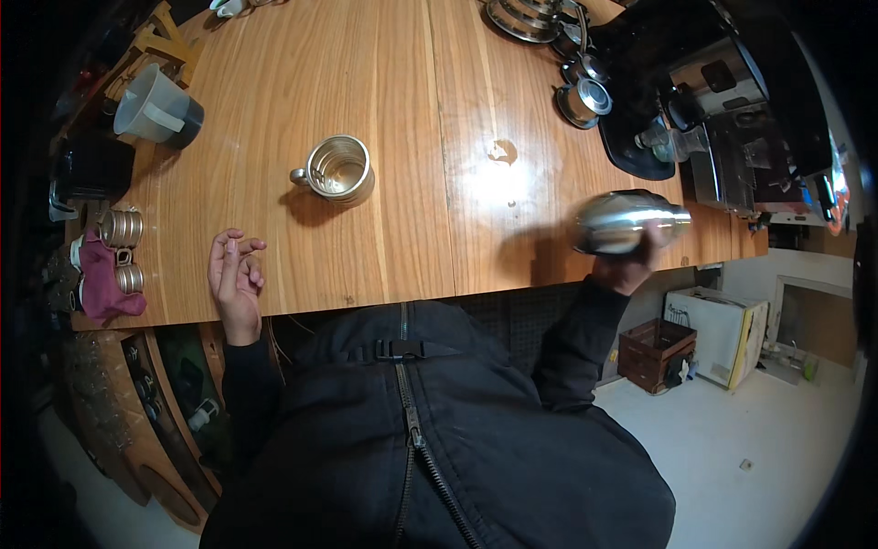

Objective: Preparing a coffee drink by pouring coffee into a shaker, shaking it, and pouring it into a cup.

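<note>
My right hand (627, 267) is closed around a shiny metal vessel (610, 223), blurred and tilted on its side above the right front of the wooden table. What kind of vessel it is cannot be told. My left hand (236, 278) hovers near the front edge at the left, palm up, fingers loosely curled and holding nothing. Between the hands, farther back, a ribbed metal mug (353, 189) stands upright with its handle to the left. A small wet spot (503, 152) shines on the wooden table (384, 254) right of the mug.
At the left stand a translucent plastic pitcher (152, 113), a black container (96, 168) and ribbed metal cups (122, 228) beside a maroon cloth (106, 278). Metal drip filters (583, 103), a metal kettle (525, 19) and a black machine (713, 75) occupy the right back.
</note>
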Action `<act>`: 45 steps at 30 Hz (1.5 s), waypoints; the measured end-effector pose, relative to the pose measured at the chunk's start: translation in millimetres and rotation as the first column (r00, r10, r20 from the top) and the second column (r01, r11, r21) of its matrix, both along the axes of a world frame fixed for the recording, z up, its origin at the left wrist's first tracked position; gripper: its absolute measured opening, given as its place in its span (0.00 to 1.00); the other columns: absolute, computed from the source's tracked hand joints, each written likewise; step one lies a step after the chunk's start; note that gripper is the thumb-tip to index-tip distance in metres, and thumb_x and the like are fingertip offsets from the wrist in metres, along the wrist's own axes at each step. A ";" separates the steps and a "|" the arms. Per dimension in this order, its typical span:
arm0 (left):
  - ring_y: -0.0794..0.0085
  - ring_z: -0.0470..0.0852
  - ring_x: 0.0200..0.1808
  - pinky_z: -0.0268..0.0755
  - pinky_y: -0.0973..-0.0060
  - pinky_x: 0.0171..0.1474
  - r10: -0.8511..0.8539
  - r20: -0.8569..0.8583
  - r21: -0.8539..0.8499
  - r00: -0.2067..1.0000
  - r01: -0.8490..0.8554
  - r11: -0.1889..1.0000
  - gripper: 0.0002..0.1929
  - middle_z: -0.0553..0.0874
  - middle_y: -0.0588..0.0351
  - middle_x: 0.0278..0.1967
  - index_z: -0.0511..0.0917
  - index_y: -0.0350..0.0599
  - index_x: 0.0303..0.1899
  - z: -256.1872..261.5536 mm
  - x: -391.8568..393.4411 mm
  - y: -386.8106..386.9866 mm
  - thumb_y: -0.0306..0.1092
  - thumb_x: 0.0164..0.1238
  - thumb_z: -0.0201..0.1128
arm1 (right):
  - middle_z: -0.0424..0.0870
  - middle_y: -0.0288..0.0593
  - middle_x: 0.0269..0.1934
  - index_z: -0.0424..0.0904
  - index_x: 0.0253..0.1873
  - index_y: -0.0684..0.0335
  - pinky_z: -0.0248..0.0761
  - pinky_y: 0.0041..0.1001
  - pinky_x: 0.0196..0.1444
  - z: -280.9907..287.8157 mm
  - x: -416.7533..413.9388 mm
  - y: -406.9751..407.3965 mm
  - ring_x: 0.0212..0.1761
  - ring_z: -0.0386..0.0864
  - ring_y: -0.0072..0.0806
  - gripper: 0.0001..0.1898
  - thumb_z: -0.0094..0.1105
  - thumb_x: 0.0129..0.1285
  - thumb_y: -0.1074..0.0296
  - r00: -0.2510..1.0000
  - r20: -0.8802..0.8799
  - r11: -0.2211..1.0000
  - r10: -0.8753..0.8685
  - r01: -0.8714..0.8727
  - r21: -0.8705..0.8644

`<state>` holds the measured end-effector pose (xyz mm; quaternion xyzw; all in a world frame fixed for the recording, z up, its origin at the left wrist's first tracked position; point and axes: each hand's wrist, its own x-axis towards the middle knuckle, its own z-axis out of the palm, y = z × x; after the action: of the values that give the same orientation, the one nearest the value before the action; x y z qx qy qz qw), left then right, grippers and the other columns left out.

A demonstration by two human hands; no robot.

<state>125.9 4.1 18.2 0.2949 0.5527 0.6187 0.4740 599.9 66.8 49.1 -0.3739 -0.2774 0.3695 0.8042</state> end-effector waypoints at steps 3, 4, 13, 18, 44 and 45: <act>0.86 0.68 0.23 0.61 0.88 0.27 -0.068 -0.055 0.020 0.996 0.069 0.997 0.13 0.83 0.50 0.38 0.71 0.42 0.54 -2.6 1.3 2.9 0.41 0.80 0.54 | 0.75 0.49 0.56 0.58 0.71 0.55 0.76 0.41 0.58 -19.0 -1.0 -9.9 0.55 0.78 0.42 0.44 0.73 0.49 0.67 0.880 -0.310 0.932 0.361 -0.346 0.104; 0.86 0.68 0.23 0.61 0.88 0.27 -0.065 -0.058 0.021 0.996 0.066 0.998 0.13 0.83 0.50 0.38 0.71 0.42 0.54 -2.1 1.4 3.5 0.41 0.80 0.54 | 0.75 0.53 0.57 0.65 0.67 0.62 0.75 0.40 0.59 -2.0 -31.1 -21.7 0.55 0.78 0.42 0.37 0.71 0.53 0.61 0.909 0.395 0.978 -0.132 0.186 -0.100; 0.86 0.68 0.24 0.60 0.88 0.27 -0.106 0.018 -0.004 0.994 0.106 0.994 0.15 0.83 0.53 0.39 0.71 0.42 0.55 -5.4 1.6 12.4 0.44 0.81 0.51 | 0.80 0.55 0.54 0.72 0.62 0.66 0.77 0.48 0.57 -6.1 8.8 10.3 0.58 0.78 0.47 0.29 0.65 0.61 0.53 0.845 -0.300 0.896 0.443 -0.404 0.185; 0.87 0.68 0.23 0.60 0.88 0.27 -0.118 0.034 0.006 0.992 0.118 0.993 0.13 0.84 0.52 0.38 0.71 0.44 0.54 -5.7 -3.1 13.1 0.42 0.80 0.53 | 0.70 0.50 0.63 0.65 0.68 0.65 0.77 0.53 0.58 -8.3 -23.7 1.4 0.65 0.71 0.46 0.40 0.69 0.54 0.50 0.831 -0.251 0.867 0.497 -0.463 0.183; 0.87 0.68 0.23 0.61 0.89 0.27 -0.201 0.040 0.050 0.979 0.199 0.979 0.14 0.83 0.54 0.37 0.71 0.44 0.54 -7.1 -96.8 24.2 0.43 0.81 0.51 | 0.73 0.54 0.59 0.60 0.71 0.63 0.75 0.46 0.60 42.5 -144.8 -19.9 0.61 0.74 0.45 0.44 0.69 0.51 0.51 0.953 -0.049 0.938 0.300 -0.286 0.196; 0.87 0.68 0.23 0.61 0.89 0.27 -0.211 0.045 0.052 0.976 0.209 0.977 0.13 0.83 0.54 0.37 0.71 0.44 0.54 -10.3 -102.1 22.4 0.43 0.81 0.51 | 0.72 0.54 0.59 0.61 0.71 0.62 0.74 0.46 0.60 43.6 -151.4 -22.8 0.62 0.74 0.46 0.44 0.69 0.51 0.49 0.935 0.355 0.995 -0.025 -0.012 0.103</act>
<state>23.8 26.5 7.9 0.3469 0.4917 0.5853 0.5433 448.5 44.1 92.7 -0.3933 -0.4357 0.2784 0.7603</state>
